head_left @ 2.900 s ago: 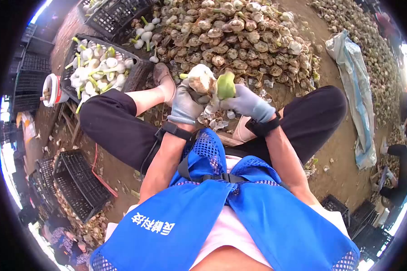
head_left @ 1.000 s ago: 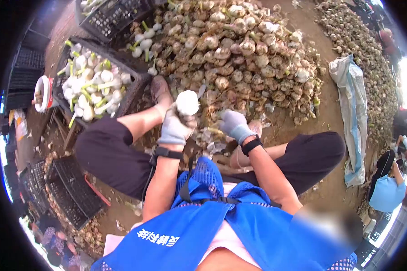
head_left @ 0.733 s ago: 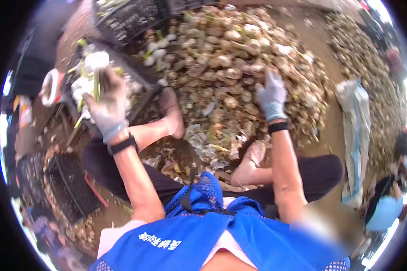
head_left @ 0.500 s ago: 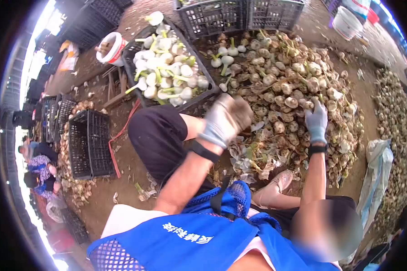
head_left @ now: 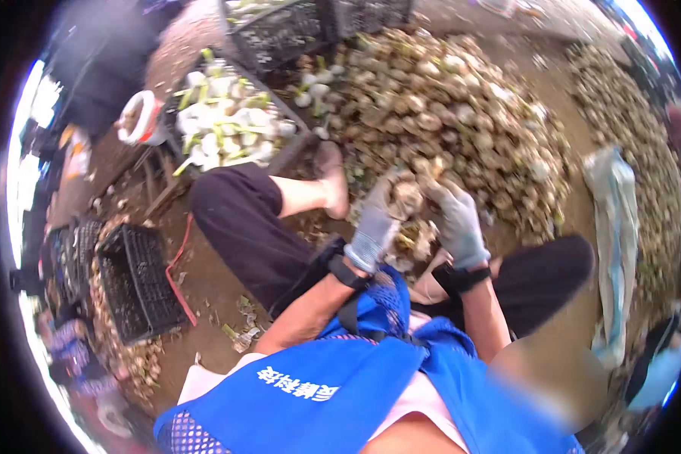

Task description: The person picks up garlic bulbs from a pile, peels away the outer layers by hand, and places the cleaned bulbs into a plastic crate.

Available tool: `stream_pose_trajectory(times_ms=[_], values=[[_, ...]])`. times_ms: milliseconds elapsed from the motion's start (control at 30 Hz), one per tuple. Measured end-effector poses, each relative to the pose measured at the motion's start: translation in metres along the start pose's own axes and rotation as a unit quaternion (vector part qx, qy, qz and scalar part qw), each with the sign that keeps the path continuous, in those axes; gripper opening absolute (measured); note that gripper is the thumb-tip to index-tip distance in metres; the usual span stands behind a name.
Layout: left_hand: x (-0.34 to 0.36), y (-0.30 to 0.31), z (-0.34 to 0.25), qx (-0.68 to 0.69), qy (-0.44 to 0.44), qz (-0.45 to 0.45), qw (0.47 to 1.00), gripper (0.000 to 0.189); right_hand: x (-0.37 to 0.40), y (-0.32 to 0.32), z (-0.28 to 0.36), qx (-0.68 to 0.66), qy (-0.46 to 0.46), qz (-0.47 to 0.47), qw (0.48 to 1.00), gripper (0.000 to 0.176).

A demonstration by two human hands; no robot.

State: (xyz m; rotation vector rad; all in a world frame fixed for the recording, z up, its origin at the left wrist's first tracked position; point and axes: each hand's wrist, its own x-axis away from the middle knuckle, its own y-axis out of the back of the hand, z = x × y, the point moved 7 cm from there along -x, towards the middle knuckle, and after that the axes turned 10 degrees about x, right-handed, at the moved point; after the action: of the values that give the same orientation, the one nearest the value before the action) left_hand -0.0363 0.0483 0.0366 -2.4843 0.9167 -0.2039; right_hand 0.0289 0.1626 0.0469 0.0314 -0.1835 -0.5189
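Observation:
In front of my body, my left hand [head_left: 380, 214], in a grey-white glove, has its fingers wrapped round a garlic bulb [head_left: 407, 198]. Close beside it on the right is my right hand [head_left: 457, 221], also gloved, its fingers bent together near the top of the bulb; what they pinch is too blurred to tell. Beyond both hands lies a large heap of brownish, unpeeled garlic [head_left: 446, 113]. Cleaner white bulbs with green stems [head_left: 231, 121] fill a black crate [head_left: 291, 155] to the upper left.
A white-and-red bucket [head_left: 144, 119] stands left of the full crate. Farther left is another black crate [head_left: 136, 284], with a red strap [head_left: 175, 276] beside it. A white sack [head_left: 614, 242] lies at the right, by more garlic [head_left: 635, 136]. A co-worker [head_left: 72, 348] is at the far left.
My hands have come together in front of me, the right one drawn back from the heap. A bulb now shows between them. The view has shifted, and one foot now shows beside the full crate.

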Motion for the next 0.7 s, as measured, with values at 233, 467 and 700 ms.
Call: stream_pose_trajectory(times_ms=[233, 467, 700], values=[[0.014, -0.017, 0.011, 0.153, 0.074, 0.01, 0.985, 0.043, 0.022, 0.003, 0.008, -0.2, -0.048, 0.034, 0.978, 0.018], [0.011, -0.026, 0.002, 0.131, 0.078, 0.047, 0.987, 0.042, 0.038, 0.022, 0.002, -0.241, -0.074, 0.043, 0.967, 0.03], [0.019, -0.042, -0.035, -0.346, -0.218, 0.056, 0.911, 0.04, 0.03, 0.012, -0.007, -0.079, -0.028, 0.002, 0.997, 0.013]])
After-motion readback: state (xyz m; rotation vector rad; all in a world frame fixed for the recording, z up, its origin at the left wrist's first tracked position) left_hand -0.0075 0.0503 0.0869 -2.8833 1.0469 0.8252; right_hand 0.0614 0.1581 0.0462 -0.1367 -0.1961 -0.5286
